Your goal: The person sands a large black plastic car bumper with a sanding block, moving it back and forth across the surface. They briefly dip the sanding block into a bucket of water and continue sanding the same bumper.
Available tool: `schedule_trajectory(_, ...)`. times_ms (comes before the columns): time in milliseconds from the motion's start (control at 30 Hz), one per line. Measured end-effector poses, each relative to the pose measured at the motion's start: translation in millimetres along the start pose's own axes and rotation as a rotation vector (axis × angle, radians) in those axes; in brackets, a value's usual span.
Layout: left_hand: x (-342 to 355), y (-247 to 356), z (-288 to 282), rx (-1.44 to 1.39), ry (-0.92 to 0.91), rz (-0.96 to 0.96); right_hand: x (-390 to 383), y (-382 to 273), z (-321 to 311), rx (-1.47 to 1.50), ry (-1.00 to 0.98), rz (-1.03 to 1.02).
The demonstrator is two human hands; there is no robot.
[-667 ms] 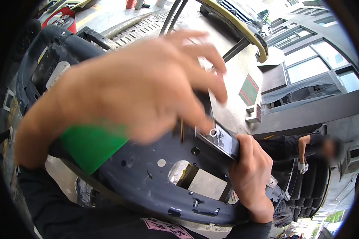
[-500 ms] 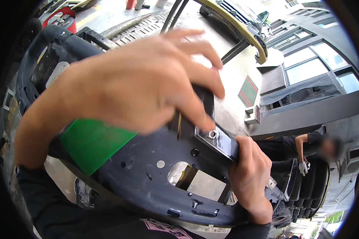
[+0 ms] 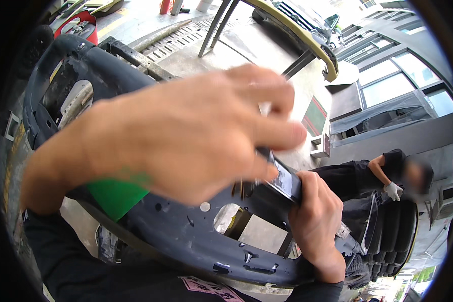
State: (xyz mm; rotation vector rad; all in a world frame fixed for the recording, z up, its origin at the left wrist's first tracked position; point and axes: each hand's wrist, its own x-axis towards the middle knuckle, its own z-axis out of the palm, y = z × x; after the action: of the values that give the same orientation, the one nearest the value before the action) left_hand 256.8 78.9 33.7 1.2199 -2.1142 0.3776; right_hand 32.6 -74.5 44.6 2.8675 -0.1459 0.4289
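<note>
A dark grey car bumper (image 3: 166,241) with cut-out openings and small holes lies in front of me. My right hand (image 3: 317,221) is wrapped round the near end of a glossy black flat strip (image 3: 287,183) at the bumper's right part. Over the bumper's middle is my left hand (image 3: 191,133), blurred, its fingers bent and apart with nothing visible in them. Its lowest fingertip is at the strip's far end and covers part of it; whether it presses there I cannot tell. A green sheet (image 3: 117,199) on the bumper shows below my left wrist.
Beyond, a yellow bumper (image 3: 292,25) rests on a dark stand (image 3: 219,27). A red bucket (image 3: 90,32) is at the far left, near a floor grating (image 3: 181,40). A person in black with a white glove (image 3: 392,191) is at the right, behind stacked black ribbed objects (image 3: 392,241).
My left hand has moved right and a little lower, its fingers more bent, now covering the metal ring on the strip. My right hand keeps its grip. The person's gloved hand has risen.
</note>
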Motion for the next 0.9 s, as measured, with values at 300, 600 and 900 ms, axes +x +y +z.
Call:
schedule_trajectory(300,-3.8,-5.3,6.5,0.022,0.043,0.049,-3.3,-0.1,1.8,-0.003,-0.002,0.003)
schedule_trajectory(600,0.5,0.2,1.8,0.027,-0.055,0.067,1.8,-0.5,-0.3,-0.006,0.0,0.001)
schedule_trajectory(900,-3.1,-1.7,0.6,-0.01,0.008,0.066,-1.3,0.6,1.9,0.006,0.019,-0.002)
